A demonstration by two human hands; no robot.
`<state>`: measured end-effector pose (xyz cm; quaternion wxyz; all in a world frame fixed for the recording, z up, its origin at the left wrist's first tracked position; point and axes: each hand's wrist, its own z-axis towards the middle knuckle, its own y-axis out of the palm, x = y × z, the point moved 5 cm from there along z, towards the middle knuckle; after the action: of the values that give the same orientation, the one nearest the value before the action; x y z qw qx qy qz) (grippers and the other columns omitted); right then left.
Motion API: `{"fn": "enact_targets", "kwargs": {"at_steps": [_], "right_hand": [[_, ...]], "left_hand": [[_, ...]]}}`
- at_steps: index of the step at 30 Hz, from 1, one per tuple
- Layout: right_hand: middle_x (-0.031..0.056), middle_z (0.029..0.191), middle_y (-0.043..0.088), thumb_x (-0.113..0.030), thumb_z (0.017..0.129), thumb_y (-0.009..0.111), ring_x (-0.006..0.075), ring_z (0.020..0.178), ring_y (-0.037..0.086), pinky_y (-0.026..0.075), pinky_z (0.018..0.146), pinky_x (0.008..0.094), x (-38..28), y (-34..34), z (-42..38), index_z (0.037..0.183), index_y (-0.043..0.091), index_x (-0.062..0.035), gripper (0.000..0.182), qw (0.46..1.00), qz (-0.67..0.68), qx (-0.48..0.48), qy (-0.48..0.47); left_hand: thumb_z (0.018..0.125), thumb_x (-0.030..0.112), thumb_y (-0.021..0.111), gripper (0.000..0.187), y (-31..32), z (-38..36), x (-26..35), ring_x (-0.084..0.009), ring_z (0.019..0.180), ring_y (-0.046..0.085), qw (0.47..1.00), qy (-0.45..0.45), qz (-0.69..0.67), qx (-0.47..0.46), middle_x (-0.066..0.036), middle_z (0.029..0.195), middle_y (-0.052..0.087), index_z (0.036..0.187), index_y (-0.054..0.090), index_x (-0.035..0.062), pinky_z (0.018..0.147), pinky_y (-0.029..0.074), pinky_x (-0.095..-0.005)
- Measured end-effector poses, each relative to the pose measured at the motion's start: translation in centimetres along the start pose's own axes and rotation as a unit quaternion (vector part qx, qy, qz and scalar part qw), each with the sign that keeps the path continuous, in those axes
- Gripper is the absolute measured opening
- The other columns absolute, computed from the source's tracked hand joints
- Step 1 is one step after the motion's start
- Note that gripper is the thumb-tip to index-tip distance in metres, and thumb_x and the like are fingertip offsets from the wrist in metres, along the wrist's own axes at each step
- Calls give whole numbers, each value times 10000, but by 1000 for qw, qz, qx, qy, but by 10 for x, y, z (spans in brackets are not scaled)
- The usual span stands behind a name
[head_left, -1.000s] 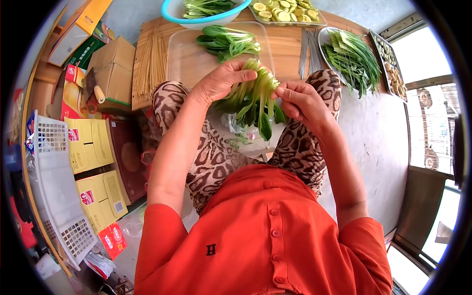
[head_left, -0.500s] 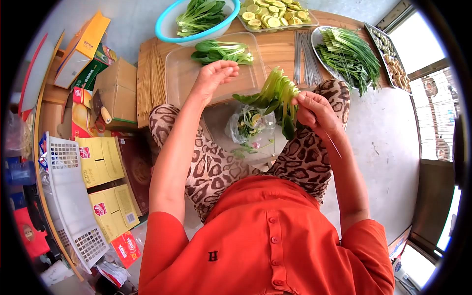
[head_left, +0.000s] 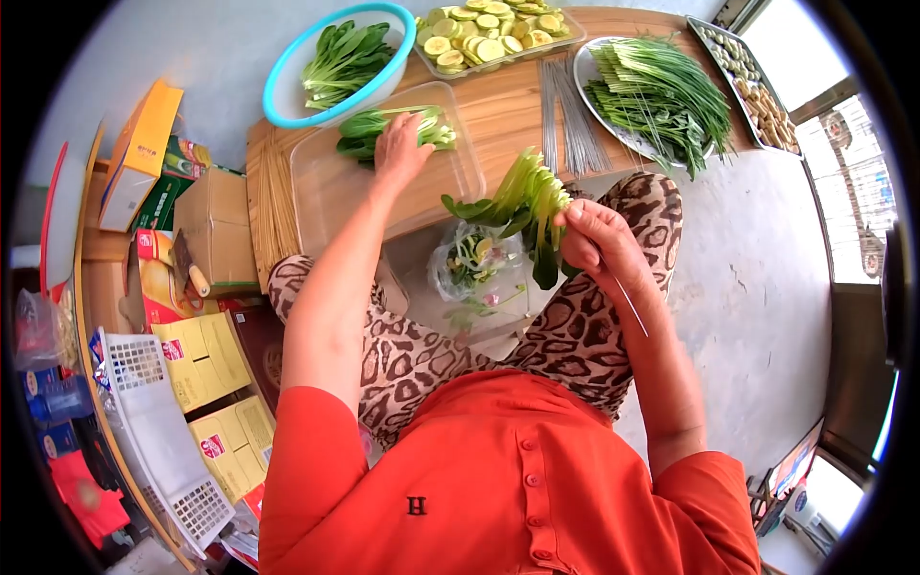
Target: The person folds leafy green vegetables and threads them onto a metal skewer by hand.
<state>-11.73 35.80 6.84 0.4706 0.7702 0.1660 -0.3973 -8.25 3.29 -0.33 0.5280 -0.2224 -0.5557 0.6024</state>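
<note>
My right hand (head_left: 606, 241) pinches a thin metal skewer (head_left: 628, 309), its free end sticking out below the hand. Threaded on it, a bunch of leafy greens (head_left: 522, 206) fans out to the left, pale stems up and dark leaves hanging. On the table, my left hand (head_left: 402, 149) is down on more leafy greens (head_left: 359, 132) in a clear plastic tray (head_left: 321, 206), its fingers curled over the stems. The fingertips are partly hidden among them.
Behind the tray stand a blue-rimmed basin (head_left: 278, 91) of greens and a tray of sliced squash (head_left: 479, 34). Loose skewers (head_left: 575, 120) lie beside a plate of chives (head_left: 661, 91). A plastic bag of scraps (head_left: 470, 264) sits between the knees. Boxes (head_left: 216, 230) and a knife (head_left: 192, 273) are left.
My left hand has moved forward and down, from above the clear tray onto the greens in it. My right hand still holds the skewer of greens. The camera view has shifted slightly.
</note>
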Motion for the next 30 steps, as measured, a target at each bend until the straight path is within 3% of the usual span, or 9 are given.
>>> {"fn": "enact_targets", "kwargs": {"at_steps": [1, 4, 5, 10, 13, 15, 21, 25, 30], "right_hand": [[-44, 477, 404, -193, 963, 517, 51, 408, 304, 245, 421, 202, 0, -2, -1, 911, 608, -30, 194, 1000, 2, 1, 3], [-46, 478, 402, -184, 966, 508, 48, 414, 308, 240, 420, 201, -3, -6, -4, 905, 607, -30, 192, 1000, 6, 8, 6], [-47, 480, 401, -182, 966, 506, 48, 415, 307, 238, 420, 201, -4, -7, -5, 903, 606, -30, 192, 1000, 7, 13, 6], [-49, 487, 397, -179, 967, 503, 43, 420, 303, 224, 416, 198, -6, -9, -7, 896, 602, -28, 194, 1000, 8, 23, 1], [-49, 487, 396, -183, 966, 508, 39, 422, 303, 221, 416, 195, -6, -9, -7, 895, 602, -26, 196, 1000, 12, 22, 4], [-48, 487, 398, -186, 964, 513, 38, 422, 303, 222, 417, 194, -6, -6, -6, 896, 603, -25, 196, 1000, 12, 22, 9], [-47, 489, 402, -193, 958, 529, 38, 426, 300, 225, 422, 193, -3, -4, -2, 897, 609, -22, 198, 1000, 6, 21, 22], [-45, 489, 402, -191, 958, 529, 39, 428, 302, 228, 426, 193, -2, -2, -2, 897, 611, -20, 199, 999, -6, 26, 19], [-42, 490, 402, -190, 958, 527, 41, 428, 303, 230, 429, 192, 0, 2, -2, 900, 611, -17, 201, 999, -23, 26, 23]], "left_hand": [[718, 258, 760, 680, 4, 7, -4, -317, 1258, 423, 997, -12, 59, -47, -133, 1370, 451, 1312, 480, 82, 1021, 362, -443], [703, 294, 779, 794, 11, 20, -16, -315, 1302, 377, 990, -38, 96, -100, -135, 1423, 396, 1377, 409, 96, 1040, 333, -472], [723, 389, 754, 835, 13, 23, -21, -302, 1330, 344, 982, -57, 121, -135, -128, 1456, 360, 1407, 369, 103, 1048, 310, -485], [800, 589, 588, 795, 19, 33, -29, -271, 1339, 347, 972, -96, 118, -178, -113, 1454, 375, 1419, 371, 138, 1042, 283, -479], [820, 523, 599, 653, 31, 31, -37, -282, 1235, 461, 965, -122, 93, -212, -119, 1326, 502, 1341, 483, 146, 979, 328, -481], [820, 428, 633, 454, 25, 31, -39, -292, 1084, 550, 982, -104, 102, -118, -110, 1137, 596, 1168, 623, 137, 899, 368, -474], [758, 294, 711, 228, 19, 31, -34, -277, 977, 586, 981, -100, 109, -125, -84, 973, 631, 943, 693, 161, 837, 387, -446], [770, 203, 703, 161, 15, 30, -38, -279, 935, 609, 982, -120, 46, -139, -83, 986, 627, 925, 688, 163, 831, 402, -440], [790, 178, 661, 154, -2, 28, -52, -306, 907, 611, 992, -100, -56, -47, -108, 893, 652, 937, 679, 138, 787, 454, -407]]}}
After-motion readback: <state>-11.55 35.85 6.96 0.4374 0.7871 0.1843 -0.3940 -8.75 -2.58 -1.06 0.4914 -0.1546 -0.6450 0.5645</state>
